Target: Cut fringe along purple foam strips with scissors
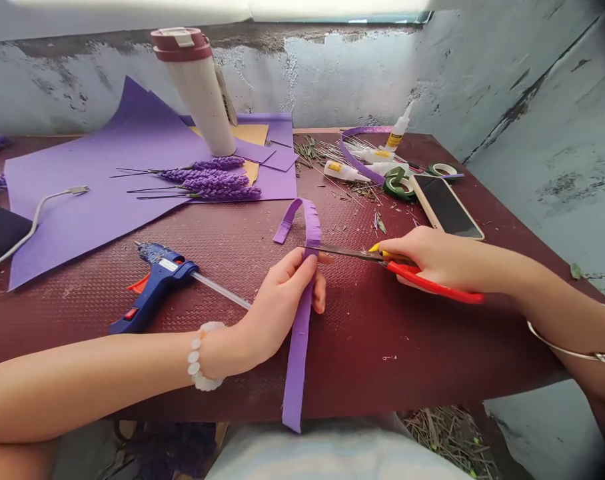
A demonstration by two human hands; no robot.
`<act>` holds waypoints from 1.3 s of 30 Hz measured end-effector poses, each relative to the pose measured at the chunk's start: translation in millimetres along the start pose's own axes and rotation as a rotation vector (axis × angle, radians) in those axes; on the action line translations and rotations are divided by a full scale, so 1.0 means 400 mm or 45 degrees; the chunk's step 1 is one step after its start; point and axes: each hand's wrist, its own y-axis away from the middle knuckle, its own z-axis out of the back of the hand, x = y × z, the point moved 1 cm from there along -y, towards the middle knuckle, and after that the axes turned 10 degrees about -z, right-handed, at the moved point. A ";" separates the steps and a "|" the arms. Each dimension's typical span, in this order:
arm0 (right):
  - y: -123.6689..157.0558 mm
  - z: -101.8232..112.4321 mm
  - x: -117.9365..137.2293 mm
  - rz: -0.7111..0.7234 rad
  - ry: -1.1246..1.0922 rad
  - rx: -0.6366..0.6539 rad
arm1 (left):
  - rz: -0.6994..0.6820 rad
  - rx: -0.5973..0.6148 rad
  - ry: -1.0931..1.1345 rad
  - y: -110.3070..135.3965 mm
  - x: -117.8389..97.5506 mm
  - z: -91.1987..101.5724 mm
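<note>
A long purple paper strip (296,360) is pinched between the thumb and fingers of my left hand (287,293). Its upper part curls over and carries small cuts along one edge, while the lower end hangs past the table's front edge. My right hand (427,260) grips the scissors (427,280), which have red and yellow handles. Their blades lie across the strip just above my left thumb. To the left of my left hand lies a blue hot glue gun (157,283) with a clear glue stick in its back.
Purple sheets (82,200) carry lavender-like flower stems (212,181) and a tumbler (200,93). At the right are a phone (450,208), green tape (400,185), glue bottles (342,171) and a curled purple strip (350,157). A white cable (37,213) lies left.
</note>
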 end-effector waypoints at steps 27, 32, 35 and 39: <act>-0.041 -0.109 -0.027 0.118 0.165 -0.311 | -0.051 0.095 -0.205 0.006 -0.005 0.003; -0.032 -0.079 -0.002 0.090 0.126 -0.255 | 0.043 0.136 -0.276 0.001 -0.008 -0.001; -0.028 -0.065 0.008 0.115 0.120 -0.223 | 0.032 0.092 -0.234 -0.007 -0.009 0.000; -0.031 -0.076 -0.005 0.122 0.123 -0.237 | -0.010 0.083 -0.277 -0.006 -0.009 -0.002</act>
